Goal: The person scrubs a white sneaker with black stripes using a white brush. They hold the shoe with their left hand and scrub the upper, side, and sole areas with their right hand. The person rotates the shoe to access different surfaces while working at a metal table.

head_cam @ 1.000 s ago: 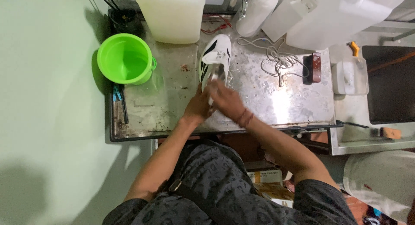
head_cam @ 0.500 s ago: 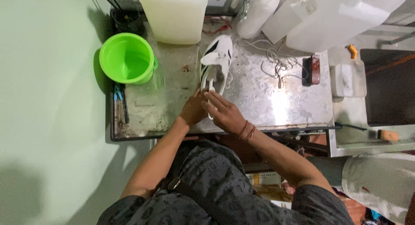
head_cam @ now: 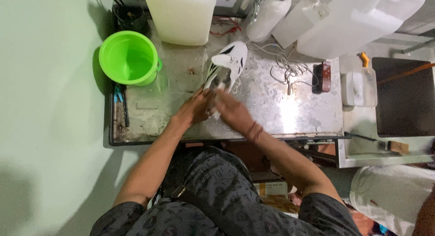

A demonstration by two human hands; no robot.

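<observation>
View from above my workbench, read left to right. At far left a bright green bucket (head_cam: 129, 58) stands on the wet steel table (head_cam: 158, 113), with a white jerrycan (head_cam: 181, 15) behind it. Near the middle, my left hand (head_cam: 194, 110) lies on the table, fingers curled toward the near end of the white-and-black sneaker (head_cam: 226, 66); whether they actually grip the shoe I cannot tell, since my other hand overlaps the contact. The sneaker lies on the table top, its far end pointing away from me toward the jerrycan and the white spray bottle (head_cam: 267, 14). My right hand (head_cam: 231, 111) meets the left just below the shoe's near end, fingers bent and pressed against the left hand; what, if anything, is pinched between them is hidden. Compared with half a second ago, both hands have drawn slightly nearer me and closed together, and the sneaker has kept its place. Further right lie a coil of white cord (head_cam: 286, 69), a small dark red block (head_cam: 325, 76), and a clear lidded container (head_cam: 359, 87) beside the table edge.
</observation>
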